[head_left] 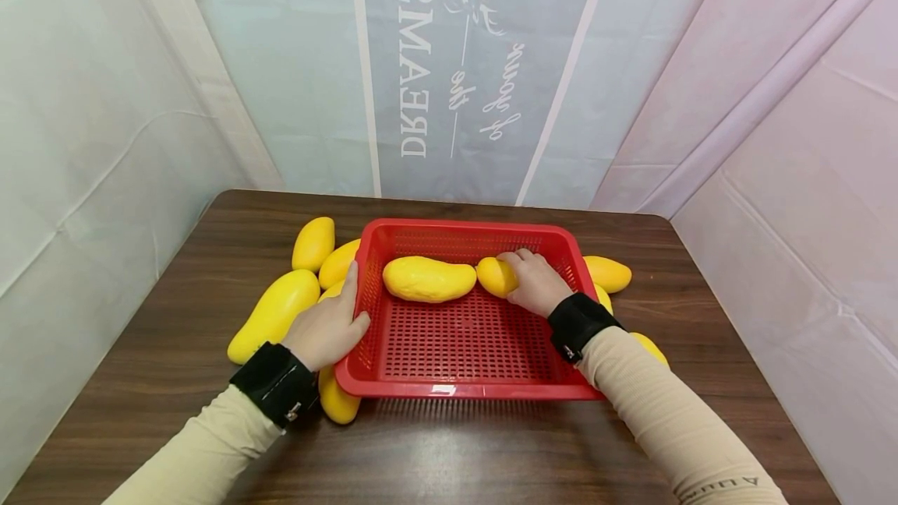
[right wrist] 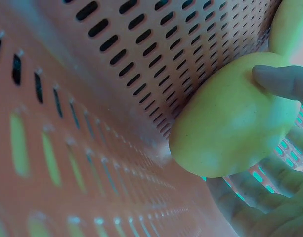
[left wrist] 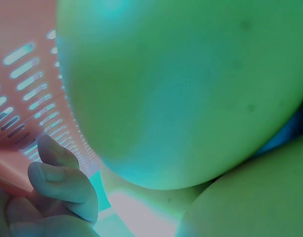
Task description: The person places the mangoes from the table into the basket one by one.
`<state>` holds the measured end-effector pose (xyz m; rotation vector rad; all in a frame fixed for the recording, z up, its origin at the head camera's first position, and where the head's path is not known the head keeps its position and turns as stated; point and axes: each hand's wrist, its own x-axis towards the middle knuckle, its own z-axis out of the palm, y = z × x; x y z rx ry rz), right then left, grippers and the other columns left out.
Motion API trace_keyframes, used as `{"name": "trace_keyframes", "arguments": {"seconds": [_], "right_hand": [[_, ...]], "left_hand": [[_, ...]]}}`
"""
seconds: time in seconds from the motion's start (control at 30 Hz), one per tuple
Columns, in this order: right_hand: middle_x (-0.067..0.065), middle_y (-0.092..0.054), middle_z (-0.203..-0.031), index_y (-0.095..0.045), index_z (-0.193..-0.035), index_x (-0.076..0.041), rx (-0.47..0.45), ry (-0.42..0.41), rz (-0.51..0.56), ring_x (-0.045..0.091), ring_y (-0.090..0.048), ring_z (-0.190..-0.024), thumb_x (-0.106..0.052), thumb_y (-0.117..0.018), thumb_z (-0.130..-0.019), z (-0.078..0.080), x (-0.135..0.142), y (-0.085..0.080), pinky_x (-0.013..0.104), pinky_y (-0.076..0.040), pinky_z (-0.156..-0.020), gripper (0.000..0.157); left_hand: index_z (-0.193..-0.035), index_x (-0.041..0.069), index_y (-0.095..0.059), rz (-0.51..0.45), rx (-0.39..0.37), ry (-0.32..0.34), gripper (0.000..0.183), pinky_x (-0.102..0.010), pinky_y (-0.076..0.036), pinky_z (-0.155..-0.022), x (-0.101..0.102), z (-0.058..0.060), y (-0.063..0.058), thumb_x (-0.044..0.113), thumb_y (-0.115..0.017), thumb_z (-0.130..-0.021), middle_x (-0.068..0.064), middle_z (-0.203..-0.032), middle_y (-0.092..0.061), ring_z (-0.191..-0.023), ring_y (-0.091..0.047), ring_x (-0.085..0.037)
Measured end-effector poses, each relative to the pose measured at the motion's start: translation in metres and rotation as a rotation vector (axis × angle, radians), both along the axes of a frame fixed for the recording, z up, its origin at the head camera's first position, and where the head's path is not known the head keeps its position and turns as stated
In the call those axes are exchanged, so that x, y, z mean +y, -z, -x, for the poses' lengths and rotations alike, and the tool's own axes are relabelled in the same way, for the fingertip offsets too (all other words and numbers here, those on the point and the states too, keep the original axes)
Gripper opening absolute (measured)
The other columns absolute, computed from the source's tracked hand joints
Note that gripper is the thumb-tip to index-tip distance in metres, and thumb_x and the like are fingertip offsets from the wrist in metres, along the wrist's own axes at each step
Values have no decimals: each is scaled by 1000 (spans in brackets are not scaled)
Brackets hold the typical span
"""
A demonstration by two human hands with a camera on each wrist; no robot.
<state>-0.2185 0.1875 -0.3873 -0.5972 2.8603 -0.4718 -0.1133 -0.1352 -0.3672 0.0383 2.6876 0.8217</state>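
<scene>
A red plastic basket with slotted walls sits on the table. My left hand holds its left rim, thumb over the inner side and other fingers outside. In the left wrist view those fingers curl close to the basket's outer wall, beside large yellow mangoes. My right hand reaches inside the basket and grips a yellow mango near the back right. The right wrist view has the thumb on one side of this mango and fingers on the other. A longer, bumpy mango lies in the basket just left of it.
Left of the basket lie several mangoes, among them a large one, a smaller one and one by the front left corner. On the right, mangoes lie beside the basket, one partly under my right forearm.
</scene>
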Motion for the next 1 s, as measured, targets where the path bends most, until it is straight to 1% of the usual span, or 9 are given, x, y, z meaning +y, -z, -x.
{"name": "trace_keyframes", "arguments": {"seconds": [0.63,0.77,0.87,1.0], "right_hand": [[20,-55,-128,-54,-138,-6,-32,26,-5,38,-51,-112,-13,-80,-80,0,-1,-3,53,-47,-102,64],[20,-55,-129,-54,-137,-5,-34,23,-2,38,-51,-113,-14,-80,-80,0,-1,-6,53,-46,-103,63],[22,-55,-133,-54,-137,-4,-33,12,5,41,-50,-117,-15,-80,-80,0,1,-9,54,-44,-105,64],[24,-53,-136,-54,-138,-2,-19,4,19,43,-49,-123,-15,-80,-80,2,3,-16,55,-42,-107,65]], "left_hand": [[-159,15,11,1,2,1,86,-27,-50,-56,0,-1,0,26,-48,-98,-5,-78,-61,-56,-61,-13],[-159,14,10,3,5,1,86,-27,-50,-55,0,0,0,26,-48,-98,-6,-78,-61,-56,-61,-13],[-159,14,10,9,8,3,85,-28,-50,-55,-1,0,0,26,-48,-98,-6,-78,-60,-55,-61,-13],[-159,13,10,16,8,5,86,-28,-49,-55,-1,0,1,26,-48,-98,-5,-78,-60,-55,-60,-13]]}}
